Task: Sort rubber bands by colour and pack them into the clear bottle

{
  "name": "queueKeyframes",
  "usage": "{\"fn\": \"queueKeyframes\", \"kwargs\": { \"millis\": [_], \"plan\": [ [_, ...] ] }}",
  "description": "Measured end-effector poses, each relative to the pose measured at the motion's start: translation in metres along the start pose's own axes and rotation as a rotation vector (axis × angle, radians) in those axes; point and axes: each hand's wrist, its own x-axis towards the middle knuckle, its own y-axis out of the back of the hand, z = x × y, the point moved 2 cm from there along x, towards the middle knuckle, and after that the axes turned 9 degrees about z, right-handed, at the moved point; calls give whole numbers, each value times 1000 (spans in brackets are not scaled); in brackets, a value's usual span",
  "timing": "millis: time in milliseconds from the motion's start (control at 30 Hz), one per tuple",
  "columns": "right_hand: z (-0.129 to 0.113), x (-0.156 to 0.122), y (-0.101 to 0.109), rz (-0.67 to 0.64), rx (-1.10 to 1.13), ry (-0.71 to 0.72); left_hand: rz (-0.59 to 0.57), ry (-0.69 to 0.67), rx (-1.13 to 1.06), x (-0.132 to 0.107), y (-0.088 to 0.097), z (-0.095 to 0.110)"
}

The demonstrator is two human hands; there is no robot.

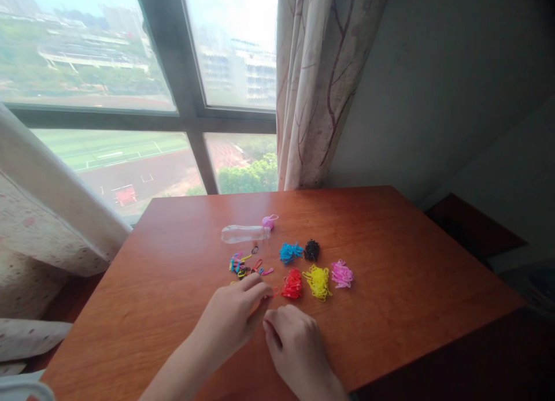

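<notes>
My left hand (pixel 243 303) is closed in a pinch just left of the red rubber band pile (pixel 292 283). A thin red rubber band (pixel 275 291) shows at its fingertips. Close by, my right hand (pixel 295 337) has its fingers curled together below the red pile; whatever they grip is hidden. A mixed heap of coloured rubber bands (pixel 237 263) lies beyond my left hand, partly covered by it. Sorted piles sit to the right: blue bands (pixel 290 252), black bands (pixel 311 249), yellow bands (pixel 318 282) and pink bands (pixel 342 273).
A clear plastic bottle (pixel 245 234) lies on its side behind the bands, with a pink cap (pixel 269 222) at its mouth. All of this rests on a brown wooden table (pixel 411 274). Curtains (pixel 321 89) and a window frame (pixel 195 123) stand past its far edge.
</notes>
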Motion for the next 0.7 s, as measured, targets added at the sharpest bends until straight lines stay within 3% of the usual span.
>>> {"fn": "queueKeyframes", "kwargs": {
  "millis": [167,333,533,700],
  "plan": [
    [3,-3,-4,13,-23,19,-105,-104,104,36,-14,18],
    [4,-5,-5,31,-6,28,-112,-63,94,44,-24,15],
    [0,-1,0,-5,22,1,-26,70,32,31,-4,3],
    [-2,0,2,-52,35,-26,26,217,22,7,17,-19]
  ]
}}
